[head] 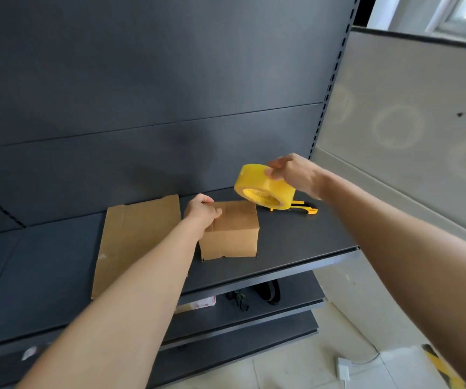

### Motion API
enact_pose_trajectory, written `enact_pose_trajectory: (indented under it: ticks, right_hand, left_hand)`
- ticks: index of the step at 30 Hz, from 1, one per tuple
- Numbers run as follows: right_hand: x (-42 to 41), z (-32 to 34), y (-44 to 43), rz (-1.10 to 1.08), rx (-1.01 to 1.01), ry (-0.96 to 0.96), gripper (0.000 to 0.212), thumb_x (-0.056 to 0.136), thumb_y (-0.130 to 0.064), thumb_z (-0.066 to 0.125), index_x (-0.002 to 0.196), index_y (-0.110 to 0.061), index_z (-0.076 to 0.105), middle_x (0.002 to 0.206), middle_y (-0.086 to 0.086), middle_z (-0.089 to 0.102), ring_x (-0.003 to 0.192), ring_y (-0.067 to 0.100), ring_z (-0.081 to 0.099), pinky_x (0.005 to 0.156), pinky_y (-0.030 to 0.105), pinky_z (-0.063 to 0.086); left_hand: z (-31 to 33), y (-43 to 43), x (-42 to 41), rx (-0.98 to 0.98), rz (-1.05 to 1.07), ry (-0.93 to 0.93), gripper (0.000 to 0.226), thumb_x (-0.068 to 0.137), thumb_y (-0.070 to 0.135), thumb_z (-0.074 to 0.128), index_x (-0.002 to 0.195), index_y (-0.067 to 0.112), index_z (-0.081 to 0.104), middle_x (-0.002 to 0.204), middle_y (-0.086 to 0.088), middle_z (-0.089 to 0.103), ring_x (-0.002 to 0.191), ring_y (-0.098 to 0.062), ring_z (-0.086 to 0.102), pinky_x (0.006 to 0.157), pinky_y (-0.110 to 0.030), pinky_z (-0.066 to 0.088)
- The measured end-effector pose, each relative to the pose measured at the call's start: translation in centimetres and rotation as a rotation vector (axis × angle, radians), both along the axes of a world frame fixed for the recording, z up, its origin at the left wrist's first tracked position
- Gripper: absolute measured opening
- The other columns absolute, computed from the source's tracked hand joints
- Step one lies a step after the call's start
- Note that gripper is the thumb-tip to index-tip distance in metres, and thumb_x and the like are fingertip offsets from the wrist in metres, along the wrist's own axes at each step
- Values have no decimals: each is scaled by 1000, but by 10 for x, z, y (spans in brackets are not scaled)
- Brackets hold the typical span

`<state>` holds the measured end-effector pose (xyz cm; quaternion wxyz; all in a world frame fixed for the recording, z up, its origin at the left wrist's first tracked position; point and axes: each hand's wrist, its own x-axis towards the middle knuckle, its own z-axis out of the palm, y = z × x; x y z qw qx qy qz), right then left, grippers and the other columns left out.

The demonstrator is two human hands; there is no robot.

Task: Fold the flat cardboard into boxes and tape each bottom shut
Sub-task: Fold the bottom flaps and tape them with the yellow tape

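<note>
A small folded cardboard box (233, 234) stands on the dark shelf (296, 242), flaps closed on top. My left hand (202, 210) rests on its top left corner, fingers curled over the edge and gripping it. My right hand (292, 174) holds a yellow roll of tape (262, 189) in the air, just above and to the right of the box. A stack of flat cardboard (133, 242) lies on the shelf to the left of the box, partly hidden by my left forearm.
A yellow and black utility knife (304, 208) lies on the shelf behind the tape roll. The shelf's front edge runs at the lower right. Lower shelves hold black straps (268, 293) and a small package (202, 302). A white wall stands at right.
</note>
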<state>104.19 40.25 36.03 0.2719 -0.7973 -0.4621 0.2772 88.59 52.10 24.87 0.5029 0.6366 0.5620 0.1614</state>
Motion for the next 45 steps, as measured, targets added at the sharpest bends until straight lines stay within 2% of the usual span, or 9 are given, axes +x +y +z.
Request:
enact_pose_trajectory:
  ticks: [11,14,16,19,22,29,36,41,45]
  right_hand:
    - [-35,0,39,41,-133,-59,34,99,-18,44,121,3,58,126,22,56,119,36,50,90,34,42]
    - [-36,-1,48,54,-160,-78,35,98,-18,45,122,3,57,127,22,55,118,36,51,90,36,42]
    - [-37,0,52,69,-181,-87,34,97,-19,46,122,2,57,127,21,56,107,34,53,82,33,39]
    - [-38,0,58,97,-204,-94,34,97,-20,47,121,1,58,121,20,57,92,23,46,79,30,36]
    - [-38,0,60,111,-221,-104,35,97,-22,47,122,1,58,103,12,53,91,22,45,79,30,37]
    - [-45,6,58,194,-246,-283,41,102,-29,36,117,1,59,100,10,52,86,20,45,67,28,36]
    - [-42,-2,66,177,-200,-279,41,96,-44,47,92,-5,60,85,7,49,73,19,43,58,29,34]
    - [-38,-15,61,140,-89,-162,67,85,-67,48,93,-2,65,78,5,54,71,20,50,62,30,41]
    - [-25,-20,52,91,-60,51,69,76,-72,54,106,-11,67,103,5,69,94,22,65,90,40,52]
  left_hand:
    - [-1,2,-14,20,-45,-81,35,89,13,61,124,16,56,123,-4,54,108,-21,54,80,-27,41]
    - [13,4,-16,210,118,-134,18,94,18,51,100,7,64,108,-10,62,96,-24,58,76,-28,43]
    - [29,3,-15,134,128,-270,32,96,30,47,81,7,63,85,-7,63,76,-21,58,70,-29,48]
    - [45,1,-17,12,-15,-302,45,92,48,54,79,5,60,72,-6,60,60,-15,52,57,-23,48]
    - [48,4,-19,-37,-94,-297,40,91,39,59,69,7,52,64,-4,51,55,-14,45,53,-22,42]
    - [56,11,-17,14,-179,-303,35,98,19,50,66,8,49,66,-4,46,58,-14,41,56,-24,38]
    - [35,9,-26,-284,-36,-711,36,101,15,43,65,12,40,63,-1,36,56,-11,31,55,-20,31]
    - [23,4,-29,-414,100,-745,33,101,20,45,69,14,44,62,0,37,56,-10,34,56,-20,33]
    - [20,3,-21,-415,160,-706,31,102,21,43,71,13,45,64,-1,40,57,-10,37,54,-20,36]
